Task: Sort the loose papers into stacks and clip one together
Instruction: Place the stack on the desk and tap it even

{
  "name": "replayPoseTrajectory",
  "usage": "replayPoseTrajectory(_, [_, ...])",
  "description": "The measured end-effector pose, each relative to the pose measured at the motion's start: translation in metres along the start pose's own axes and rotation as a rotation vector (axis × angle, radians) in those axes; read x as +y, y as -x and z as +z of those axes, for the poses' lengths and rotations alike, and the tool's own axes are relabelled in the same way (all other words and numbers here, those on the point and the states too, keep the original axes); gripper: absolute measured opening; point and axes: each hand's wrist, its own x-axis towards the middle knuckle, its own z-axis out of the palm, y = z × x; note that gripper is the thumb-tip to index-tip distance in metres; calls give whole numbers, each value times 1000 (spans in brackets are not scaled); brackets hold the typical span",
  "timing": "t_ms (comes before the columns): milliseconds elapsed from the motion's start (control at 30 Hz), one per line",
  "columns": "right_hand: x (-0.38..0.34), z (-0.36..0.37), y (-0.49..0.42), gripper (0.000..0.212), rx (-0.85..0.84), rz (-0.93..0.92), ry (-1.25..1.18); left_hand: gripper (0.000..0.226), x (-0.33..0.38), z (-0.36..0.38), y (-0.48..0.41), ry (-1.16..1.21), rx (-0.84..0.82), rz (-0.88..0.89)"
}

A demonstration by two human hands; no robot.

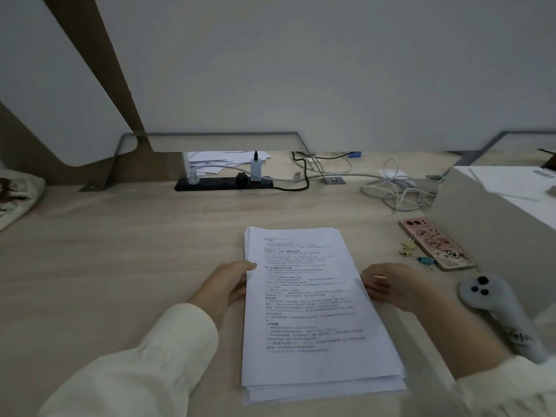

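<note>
White printed papers (313,308) lie in one stack on the pale wooden desk (120,266), squarely between the two hands. The stack's long axis runs away from the person, and its lower sheets fan out a little at the near end. The left hand (231,284) lies along the left long edge, its fingers (248,266) fairly straight and close together, the tips touching the top sheet. The right hand (391,288) meets the opposite edge with bent fingers (371,285). Whether they nip the sheets or only press against them, I cannot tell.

Beyond the right fingers and out to their far side, a yellow clip (407,248) and a teal clip (424,261) lie just beside a phone (436,243). The right hand is plainly nearer to them, so clipping would likely fall to it while the left steadies the stack. No separate stacks are made yet.
</note>
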Motion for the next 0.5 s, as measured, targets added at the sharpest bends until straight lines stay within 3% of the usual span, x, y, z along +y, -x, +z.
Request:
replayPoseTrajectory(100, [1,12,0,32,-16,4,92,26,2,-2,-1,-101,-2,-13])
replayPoseTrajectory(200, [4,21,0,16,-16,-39,196,71,-10,-14,-26,-144,47,8])
replayPoseTrajectory(267, [7,25,4,16,-30,-112,196,82,-23,-23,-50,-168,42,38])
replayPoseTrajectory(333, [12,26,5,20,-58,-150,196,72,-12,-17,-27,-175,41,56])
replayPoseTrajectory(500, [28,25,7,39,-125,-138,180,8,-6,-11,0,-144,18,95])
